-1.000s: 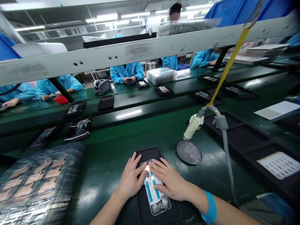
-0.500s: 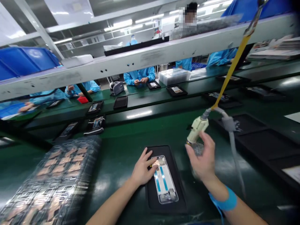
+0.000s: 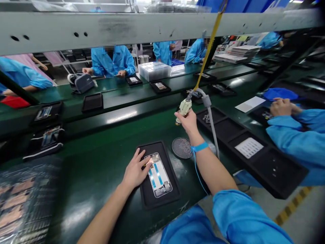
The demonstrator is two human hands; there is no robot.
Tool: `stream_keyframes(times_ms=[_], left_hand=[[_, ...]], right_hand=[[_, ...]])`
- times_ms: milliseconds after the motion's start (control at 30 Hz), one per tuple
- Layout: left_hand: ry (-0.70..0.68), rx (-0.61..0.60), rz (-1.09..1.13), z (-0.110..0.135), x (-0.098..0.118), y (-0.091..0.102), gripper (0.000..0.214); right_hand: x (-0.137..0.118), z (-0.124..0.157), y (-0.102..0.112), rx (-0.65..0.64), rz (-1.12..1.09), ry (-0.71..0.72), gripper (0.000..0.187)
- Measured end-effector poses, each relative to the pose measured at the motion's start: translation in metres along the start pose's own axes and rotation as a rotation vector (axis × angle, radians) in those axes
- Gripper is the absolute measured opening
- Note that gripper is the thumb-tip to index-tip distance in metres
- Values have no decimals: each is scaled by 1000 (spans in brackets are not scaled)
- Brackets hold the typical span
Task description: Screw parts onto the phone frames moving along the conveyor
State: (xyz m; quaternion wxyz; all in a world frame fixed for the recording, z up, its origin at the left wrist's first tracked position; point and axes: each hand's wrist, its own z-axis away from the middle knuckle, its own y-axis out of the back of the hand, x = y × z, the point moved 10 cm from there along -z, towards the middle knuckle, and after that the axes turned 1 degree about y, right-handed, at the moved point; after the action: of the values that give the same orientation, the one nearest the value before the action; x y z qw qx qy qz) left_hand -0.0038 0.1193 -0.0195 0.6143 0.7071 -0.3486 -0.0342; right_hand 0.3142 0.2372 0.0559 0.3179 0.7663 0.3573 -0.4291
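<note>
Right hand (image 3: pixel 190 121) fingers gripping hanging screwdriver (image 3: pixel 185 107), tip unclear beside them, left hand (image 3: pixel 134 171) fingers lying spread, covering phone frame (image 3: pixel 159 176) corner

1. The white rectangular phone frame (image 3: pixel 158 174) is showing two bright blue stripes and a coppery patch.
2. The matt black rectangular tray (image 3: pixel 152 200) is contrasting with the glossy dark green surface (image 3: pixel 101 159).
3. The cream plastic electric screwdriver (image 3: pixel 185 106) is trailing a yellow fabric strap (image 3: pixel 207 54).
4. The grey round dish (image 3: pixel 181 148) is showing fine dots.
5. The bright blue wristband (image 3: pixel 199 147) is matching the blue cloth sleeve (image 3: pixel 243 217).
</note>
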Motion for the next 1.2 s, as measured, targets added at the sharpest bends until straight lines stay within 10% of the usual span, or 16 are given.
stream_keyframes(times_ms=[400, 1200], left_hand=[[13, 23, 85, 0, -5, -7, 43], [36, -99, -176, 9, 16, -9, 48]], right_hand=[[-33, 82, 6, 3, -245, 40, 34], [-5, 87, 17, 100, -164, 81, 33]])
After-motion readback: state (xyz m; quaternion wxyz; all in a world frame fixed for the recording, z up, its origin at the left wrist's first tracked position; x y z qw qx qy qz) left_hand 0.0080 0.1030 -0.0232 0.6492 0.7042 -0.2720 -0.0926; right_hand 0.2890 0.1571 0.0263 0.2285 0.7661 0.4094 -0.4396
